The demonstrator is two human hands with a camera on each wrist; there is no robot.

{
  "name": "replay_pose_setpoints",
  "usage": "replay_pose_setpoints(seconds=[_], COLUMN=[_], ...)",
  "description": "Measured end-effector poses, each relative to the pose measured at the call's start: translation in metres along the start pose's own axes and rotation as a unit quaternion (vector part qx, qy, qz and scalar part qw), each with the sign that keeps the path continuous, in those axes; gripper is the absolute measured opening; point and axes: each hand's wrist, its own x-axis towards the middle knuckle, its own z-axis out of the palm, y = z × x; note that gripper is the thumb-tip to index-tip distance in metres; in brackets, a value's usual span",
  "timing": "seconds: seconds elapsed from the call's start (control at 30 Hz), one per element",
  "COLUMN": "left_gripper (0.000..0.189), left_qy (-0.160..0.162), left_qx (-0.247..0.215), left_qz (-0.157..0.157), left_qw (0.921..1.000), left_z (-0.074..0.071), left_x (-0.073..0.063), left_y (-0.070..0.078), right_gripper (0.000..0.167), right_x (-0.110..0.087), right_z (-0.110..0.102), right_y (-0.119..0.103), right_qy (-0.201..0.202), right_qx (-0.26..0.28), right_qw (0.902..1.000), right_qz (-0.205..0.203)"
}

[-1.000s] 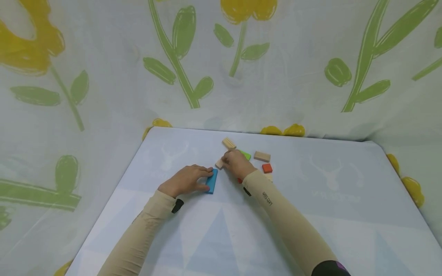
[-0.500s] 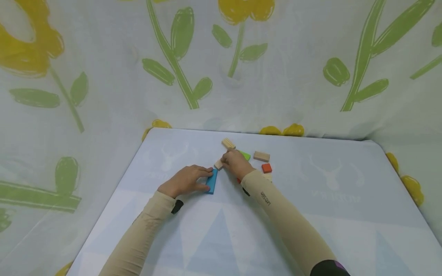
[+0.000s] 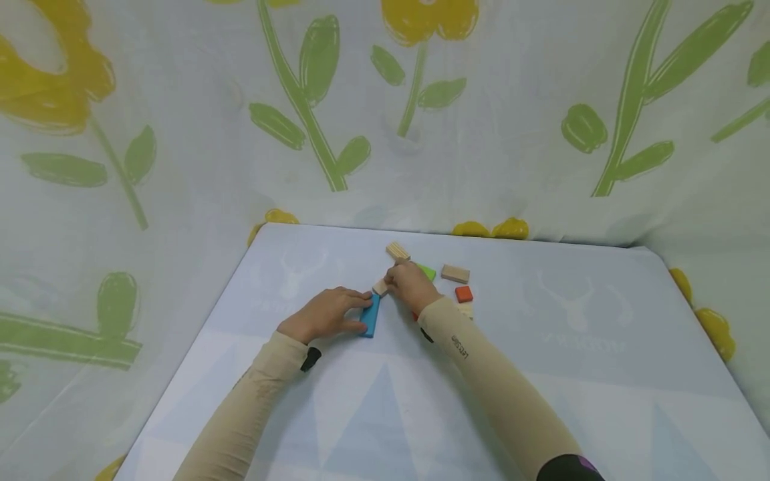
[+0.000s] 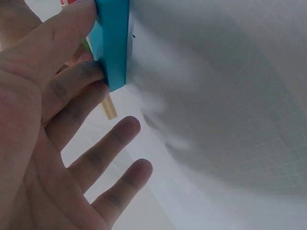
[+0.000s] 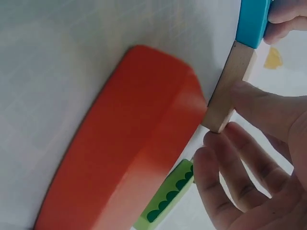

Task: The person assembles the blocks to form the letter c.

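My left hand grips a long blue block between thumb and fingers on the tabletop. In the left wrist view, the thumb and nearer fingers touch the blue block, while two other fingers stretch away from it. My right hand pinches a plain wooden block, partly hidden by the fingers in the head view. The right wrist view shows this wooden block end to end with the blue block, their ends appearing to touch. The thumb lies on one side, fingertips at its near end.
A red block looms close in the right wrist view, mostly hidden under my right wrist from above. Around the right hand lie a green block, a ridged wooden block, a wooden block, a small red block and a pale block.
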Motion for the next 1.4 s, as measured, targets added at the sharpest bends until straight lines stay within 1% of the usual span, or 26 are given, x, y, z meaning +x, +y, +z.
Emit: replay_pose_setpoints(seconds=[0.2, 0.43, 0.53, 0.73, 0.97, 1.23, 1.33, 1.4], left_gripper=[0.058, 0.059, 0.059, 0.059, 0.059, 0.059, 0.059, 0.06], left_qy=[0.0, -0.005, -0.005, -0.008, -0.015, -0.012, -0.016, -0.016], left_qx=[0.002, 0.019, 0.02, 0.025, 0.035, 0.034, 0.029, 0.028], left_qz=[-0.004, -0.009, -0.009, -0.012, -0.019, -0.022, -0.025, -0.025], left_qw=[1.0, 0.9998, 0.9998, 0.9996, 0.9991, 0.9991, 0.9992, 0.9992], left_z=[-0.001, -0.001, 0.0, -0.002, -0.004, -0.004, -0.003, -0.004], left_x=[0.003, 0.004, 0.004, 0.004, 0.005, 0.007, 0.006, 0.006], left_y=[0.001, 0.002, 0.002, 0.002, 0.004, 0.004, 0.004, 0.004], right_gripper=[0.019, 0.015, 0.015, 0.016, 0.016, 0.016, 0.018, 0.02], right_x=[0.0, -0.002, -0.002, -0.001, -0.002, -0.003, -0.005, -0.007], right_z=[0.0, 0.002, 0.002, 0.0, -0.002, -0.004, -0.006, -0.01], right_y=[0.001, 0.002, 0.001, 0.0, 0.001, -0.001, 0.001, 0.002], right_qy=[0.014, 0.023, 0.028, 0.018, 0.01, 0.015, 0.017, 0.02], right_qx=[0.003, -0.01, -0.019, -0.026, -0.021, -0.059, -0.051, -0.033], right_qw=[0.9999, 0.9996, 0.9993, 0.9995, 0.9995, 0.9973, 0.9974, 0.9982], right_qz=[0.008, -0.013, -0.014, -0.008, -0.021, -0.042, -0.048, -0.046])
